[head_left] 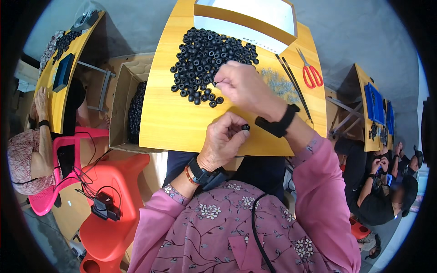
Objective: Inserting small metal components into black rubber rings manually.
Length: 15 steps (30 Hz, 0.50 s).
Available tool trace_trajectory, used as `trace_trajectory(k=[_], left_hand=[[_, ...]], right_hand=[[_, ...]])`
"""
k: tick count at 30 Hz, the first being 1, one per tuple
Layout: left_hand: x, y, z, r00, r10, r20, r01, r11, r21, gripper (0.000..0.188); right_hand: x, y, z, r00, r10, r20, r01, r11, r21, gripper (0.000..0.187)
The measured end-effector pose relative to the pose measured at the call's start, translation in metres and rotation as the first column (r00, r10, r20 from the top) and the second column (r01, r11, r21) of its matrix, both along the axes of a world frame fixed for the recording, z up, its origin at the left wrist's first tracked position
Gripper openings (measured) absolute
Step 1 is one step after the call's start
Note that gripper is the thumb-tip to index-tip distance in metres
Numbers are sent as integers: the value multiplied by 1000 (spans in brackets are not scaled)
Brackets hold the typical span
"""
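My left hand [223,139] is over the near edge of the yellow table, thumb and fingertips closed on a small black ring-shaped piece [246,127]. My right hand [246,86] reaches to the near right side of a heap of black ring-shaped pieces [200,57]. Its thumb and fingers are pinched together; a small dark bit shows at the fingertips, too little to tell what it is. To the right of that hand lies a scatter of small silvery-grey pieces [277,82], partly hidden by the wrist.
Red-handled scissors [313,75] and two thin black rods [295,84] lie at the table's right. An open white box [246,25] stands at the far edge. Left of the table is a cardboard box [119,109] holding black pieces. Other people work at side tables.
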<state>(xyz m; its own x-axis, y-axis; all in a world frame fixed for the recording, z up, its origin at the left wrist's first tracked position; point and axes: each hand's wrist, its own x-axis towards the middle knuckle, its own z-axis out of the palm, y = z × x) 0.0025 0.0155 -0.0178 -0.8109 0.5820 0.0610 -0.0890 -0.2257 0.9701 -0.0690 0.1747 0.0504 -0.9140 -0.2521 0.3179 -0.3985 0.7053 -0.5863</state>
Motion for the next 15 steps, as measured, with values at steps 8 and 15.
trace_trajectory(k=[8,15], left_hand=[[3,2,11,993,12,116,-22,997,79,19],[-1,3,11,999,20,44,-22,998,52,13]], right_hand=[[98,23,27,871,18,491,333,714,-616,11],[133,22,1,878,62,475,408,424,-809,14]])
